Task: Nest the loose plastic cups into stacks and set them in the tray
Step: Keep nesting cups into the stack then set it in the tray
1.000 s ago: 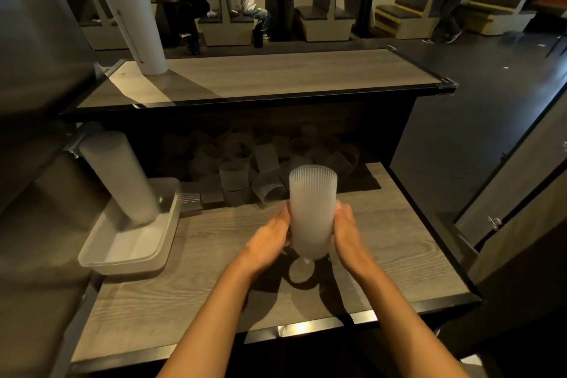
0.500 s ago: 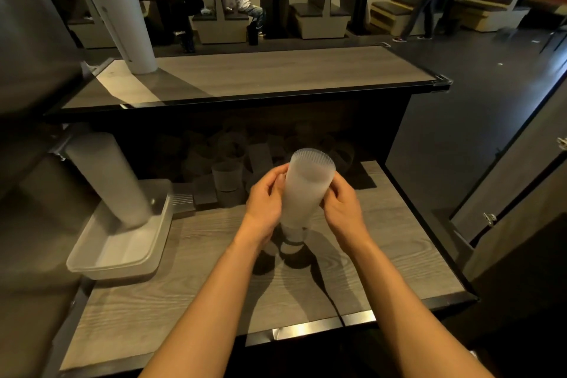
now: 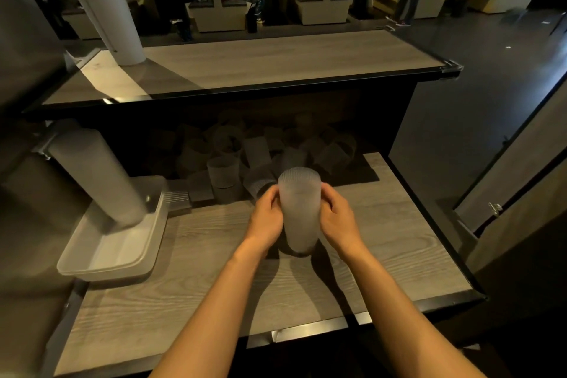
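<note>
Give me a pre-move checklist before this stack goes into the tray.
1. Grip: left hand and right hand both hold the frosted cup stack - ok.
2. Stack orientation: upright, base down at the shelf - ok.
3. Cups fully seated in one another: cannot tell, frosted and blurred.
4. Free floor in the tray: near end bare; the leaning stack takes the far end - ok.
5. Path to the tray: bare wood shelf between - ok.
6. Loose cups left under the counter: not ok.

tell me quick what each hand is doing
Left hand: grips the cup stack.
Right hand: grips the same stack.
</note>
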Action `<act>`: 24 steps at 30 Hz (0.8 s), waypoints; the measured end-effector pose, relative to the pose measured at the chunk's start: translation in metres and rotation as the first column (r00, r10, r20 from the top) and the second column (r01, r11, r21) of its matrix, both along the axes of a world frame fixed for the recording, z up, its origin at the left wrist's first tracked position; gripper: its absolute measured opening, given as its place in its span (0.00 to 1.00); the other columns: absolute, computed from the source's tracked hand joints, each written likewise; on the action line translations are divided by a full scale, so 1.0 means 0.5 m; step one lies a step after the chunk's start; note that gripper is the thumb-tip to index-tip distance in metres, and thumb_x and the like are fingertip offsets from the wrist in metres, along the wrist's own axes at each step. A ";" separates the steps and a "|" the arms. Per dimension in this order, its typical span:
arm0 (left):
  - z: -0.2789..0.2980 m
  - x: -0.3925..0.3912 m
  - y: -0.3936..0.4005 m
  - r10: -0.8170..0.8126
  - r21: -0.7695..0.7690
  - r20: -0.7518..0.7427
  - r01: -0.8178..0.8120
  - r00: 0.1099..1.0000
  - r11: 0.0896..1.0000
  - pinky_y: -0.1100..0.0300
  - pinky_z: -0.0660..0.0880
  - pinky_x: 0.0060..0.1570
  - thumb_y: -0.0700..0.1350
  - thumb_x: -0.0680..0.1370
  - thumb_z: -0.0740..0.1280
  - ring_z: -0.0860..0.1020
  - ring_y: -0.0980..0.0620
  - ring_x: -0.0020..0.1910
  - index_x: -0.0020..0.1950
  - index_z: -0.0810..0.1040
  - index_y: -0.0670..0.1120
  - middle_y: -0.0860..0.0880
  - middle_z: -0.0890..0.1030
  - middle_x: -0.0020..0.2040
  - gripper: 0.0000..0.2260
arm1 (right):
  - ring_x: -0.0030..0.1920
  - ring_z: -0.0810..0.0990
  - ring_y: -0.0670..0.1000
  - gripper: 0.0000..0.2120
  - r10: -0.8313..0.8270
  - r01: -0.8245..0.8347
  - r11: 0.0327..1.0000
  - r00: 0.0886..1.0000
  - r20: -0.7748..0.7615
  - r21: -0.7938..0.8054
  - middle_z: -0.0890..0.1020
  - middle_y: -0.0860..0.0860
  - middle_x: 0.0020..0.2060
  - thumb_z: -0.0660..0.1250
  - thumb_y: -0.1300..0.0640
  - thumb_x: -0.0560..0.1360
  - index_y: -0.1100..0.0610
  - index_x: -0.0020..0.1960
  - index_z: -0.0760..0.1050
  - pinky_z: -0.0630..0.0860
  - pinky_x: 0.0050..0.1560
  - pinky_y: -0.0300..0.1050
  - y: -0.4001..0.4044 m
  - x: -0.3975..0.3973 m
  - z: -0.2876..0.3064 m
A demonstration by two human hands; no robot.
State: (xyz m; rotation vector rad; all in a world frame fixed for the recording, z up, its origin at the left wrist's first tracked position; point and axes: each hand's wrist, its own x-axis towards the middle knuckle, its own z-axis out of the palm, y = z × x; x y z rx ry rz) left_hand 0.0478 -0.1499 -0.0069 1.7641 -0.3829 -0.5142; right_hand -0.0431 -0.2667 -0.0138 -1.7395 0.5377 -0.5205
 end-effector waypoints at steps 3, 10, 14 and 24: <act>-0.024 -0.016 0.006 -0.038 0.175 -0.050 0.046 0.998 0.983 0.54 0.72 0.63 0.39 0.84 0.59 0.73 0.51 0.67 0.69 0.71 0.58 0.51 0.76 0.68 0.18 | 0.58 0.80 0.42 0.13 0.085 -0.083 0.996 0.992 -0.095 0.026 0.82 0.40 0.54 0.65 0.57 0.82 0.41 0.61 0.76 0.80 0.60 0.46 0.008 -0.009 -0.019; -0.030 -0.040 0.020 -0.019 0.065 -0.020 0.020 1.000 0.998 0.61 0.71 0.61 0.38 0.82 0.63 0.73 0.55 0.65 0.71 0.71 0.56 0.53 0.76 0.65 0.20 | 0.63 0.78 0.47 0.19 0.097 -0.089 0.994 0.984 -0.149 0.060 0.80 0.44 0.59 0.69 0.59 0.79 0.45 0.67 0.73 0.76 0.63 0.46 0.022 -0.002 -0.024; -0.020 -0.014 0.053 0.122 -0.078 0.066 -0.116 0.990 0.990 0.69 0.72 0.53 0.39 0.82 0.63 0.76 0.61 0.61 0.65 0.72 0.58 0.59 0.77 0.58 0.17 | 0.61 0.78 0.42 0.19 0.157 -0.157 0.988 0.985 -0.070 0.010 0.81 0.44 0.61 0.68 0.56 0.80 0.49 0.70 0.74 0.77 0.63 0.44 0.048 0.033 0.015; 0.090 0.136 0.169 0.274 -0.201 0.406 -0.208 0.872 0.957 0.64 0.77 0.59 0.36 0.80 0.66 0.79 0.61 0.59 0.69 0.77 0.47 0.54 0.82 0.58 0.18 | 0.64 0.73 0.45 0.19 0.249 -0.229 0.785 0.967 -0.045 -0.576 0.77 0.46 0.63 0.69 0.54 0.80 0.48 0.70 0.72 0.76 0.63 0.46 0.114 0.238 0.083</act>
